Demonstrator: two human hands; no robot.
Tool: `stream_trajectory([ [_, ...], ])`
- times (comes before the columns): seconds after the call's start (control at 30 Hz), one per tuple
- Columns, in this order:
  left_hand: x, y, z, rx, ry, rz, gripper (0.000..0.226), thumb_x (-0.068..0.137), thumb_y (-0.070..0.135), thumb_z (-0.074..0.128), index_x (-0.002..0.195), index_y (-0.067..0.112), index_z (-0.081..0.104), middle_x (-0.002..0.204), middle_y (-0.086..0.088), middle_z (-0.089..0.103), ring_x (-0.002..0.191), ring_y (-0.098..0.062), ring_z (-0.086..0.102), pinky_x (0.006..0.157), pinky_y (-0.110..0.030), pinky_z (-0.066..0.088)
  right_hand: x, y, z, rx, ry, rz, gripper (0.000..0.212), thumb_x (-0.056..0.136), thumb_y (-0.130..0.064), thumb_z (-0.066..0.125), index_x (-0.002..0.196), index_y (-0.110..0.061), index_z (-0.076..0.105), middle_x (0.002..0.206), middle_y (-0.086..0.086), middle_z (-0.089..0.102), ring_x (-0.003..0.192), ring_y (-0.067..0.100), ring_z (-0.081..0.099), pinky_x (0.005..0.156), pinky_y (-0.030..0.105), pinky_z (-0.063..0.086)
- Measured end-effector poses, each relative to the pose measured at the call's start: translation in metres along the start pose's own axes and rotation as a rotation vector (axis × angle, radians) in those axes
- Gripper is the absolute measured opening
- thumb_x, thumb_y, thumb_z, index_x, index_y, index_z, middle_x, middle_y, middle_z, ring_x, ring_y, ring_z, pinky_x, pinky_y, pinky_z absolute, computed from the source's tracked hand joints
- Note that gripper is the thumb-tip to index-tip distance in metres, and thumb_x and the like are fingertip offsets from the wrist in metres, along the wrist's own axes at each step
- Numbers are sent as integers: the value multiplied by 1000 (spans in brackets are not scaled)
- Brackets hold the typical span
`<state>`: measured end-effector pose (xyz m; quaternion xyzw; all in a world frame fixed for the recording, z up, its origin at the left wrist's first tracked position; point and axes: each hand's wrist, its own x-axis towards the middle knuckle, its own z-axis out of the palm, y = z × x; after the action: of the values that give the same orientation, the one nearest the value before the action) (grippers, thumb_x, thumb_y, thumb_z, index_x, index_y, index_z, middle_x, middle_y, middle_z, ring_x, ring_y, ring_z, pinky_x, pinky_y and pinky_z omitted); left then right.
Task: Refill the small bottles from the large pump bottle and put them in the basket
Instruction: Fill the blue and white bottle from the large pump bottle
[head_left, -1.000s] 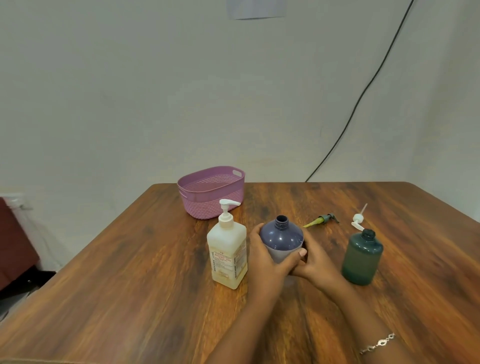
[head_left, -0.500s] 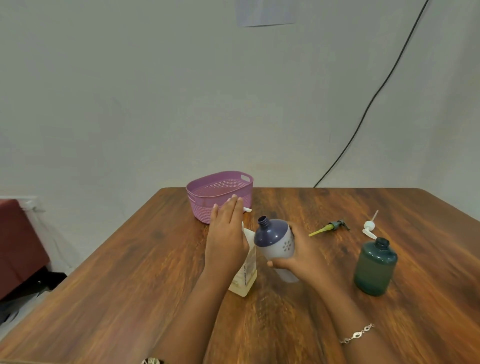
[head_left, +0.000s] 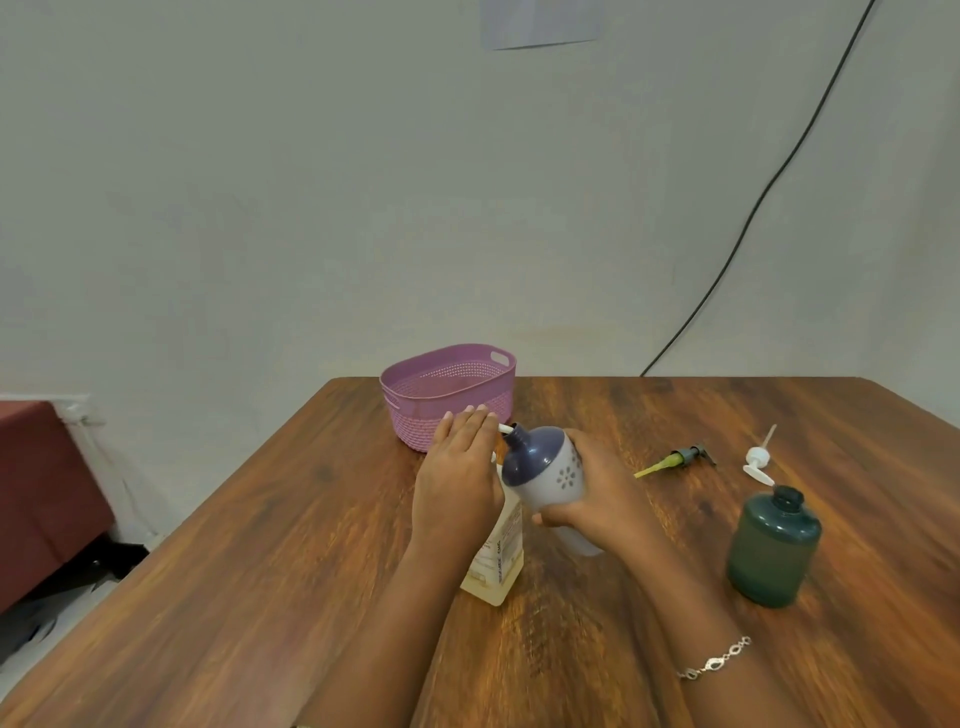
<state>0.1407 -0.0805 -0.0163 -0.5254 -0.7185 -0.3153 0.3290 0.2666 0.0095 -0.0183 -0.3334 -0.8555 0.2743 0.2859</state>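
My right hand (head_left: 597, 499) grips a small grey bottle with a dark blue top (head_left: 545, 473), tilted left so its open neck meets the white nozzle of the large pump bottle (head_left: 501, 561). My left hand (head_left: 457, 478) lies flat with straight fingers on the pump head and hides most of it. A small dark green bottle (head_left: 774, 545) stands open at the right. The purple basket (head_left: 447, 395) sits at the table's far edge, behind my hands.
Two loose pump caps lie on the wooden table (head_left: 260, 571): a grey one with a yellow-green tube (head_left: 675, 460) and a white one (head_left: 757, 460). A black cable (head_left: 753, 213) runs down the wall. A dark red seat (head_left: 41, 493) stands at the left.
My right hand lifted the blue-topped bottle off the table and tilted it toward the pump nozzle. My left hand let go of it and moved onto the pump head.
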Motion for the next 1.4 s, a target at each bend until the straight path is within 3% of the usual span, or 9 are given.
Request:
stream_trajectory([
  [0.13,-2,2,2,-27,3,-39,54,54,-13,78,106,-2,67,107,-17,68,101,-31,66,93,-49,34,6,-4,-2,-25,-11,-6,85,57,-27,84,131,-24,42,119,-3,51,108,16,48,84,32,43],
  [0.37,-2,5,3,-62,-8,-86,51,58,-13,77,106,-1,68,107,-16,69,102,-31,65,94,-49,33,4,-4,-3,-52,-1,15,86,57,-30,82,132,-27,39,119,-1,49,110,20,47,90,45,45],
  [0.57,-5,4,9,-116,-54,-134,44,64,-14,73,106,0,68,105,-14,69,100,-32,66,93,-40,36,-2,-8,0,-88,6,54,86,61,-30,79,134,-30,33,121,0,43,113,21,45,92,48,44],
  [0.63,-5,6,5,-148,-113,-159,44,72,-12,68,113,1,65,115,-14,66,110,-32,61,97,-36,36,-5,-10,1,-99,9,61,85,61,-30,79,133,-30,33,121,0,43,112,22,46,92,48,44],
  [0.77,7,6,-8,-153,-177,-213,48,92,4,49,138,13,44,144,-2,42,138,-19,32,110,-26,24,-6,-16,-6,-123,12,77,85,63,-32,78,135,-29,32,122,1,44,115,25,45,94,46,42],
  [0.87,14,8,-11,-111,-179,-215,46,95,9,46,141,15,40,147,0,37,140,-17,27,111,-23,19,-6,-20,-10,-138,10,76,82,65,-36,76,134,-28,34,123,3,44,115,27,46,92,44,42],
  [1.03,5,7,-1,-146,-180,-218,44,84,-3,58,128,5,55,134,-11,52,129,-27,45,108,-28,23,-9,-24,-8,-178,-10,83,85,65,-32,78,135,-28,31,126,2,42,116,25,45,94,44,40],
  [1.2,0,6,0,-120,-237,-199,48,90,0,50,137,12,45,144,-4,41,138,-20,31,109,-20,11,-11,-24,-5,-236,-17,103,86,67,-32,77,137,-29,28,128,2,40,117,25,43,95,44,39],
  [1.4,11,4,-14,-144,-292,-203,55,95,5,43,146,18,26,154,3,22,144,-15,13,112,-20,7,-9,-29,-9,-210,-2,96,87,65,-34,79,136,-28,29,127,3,43,117,26,45,94,47,42],
])
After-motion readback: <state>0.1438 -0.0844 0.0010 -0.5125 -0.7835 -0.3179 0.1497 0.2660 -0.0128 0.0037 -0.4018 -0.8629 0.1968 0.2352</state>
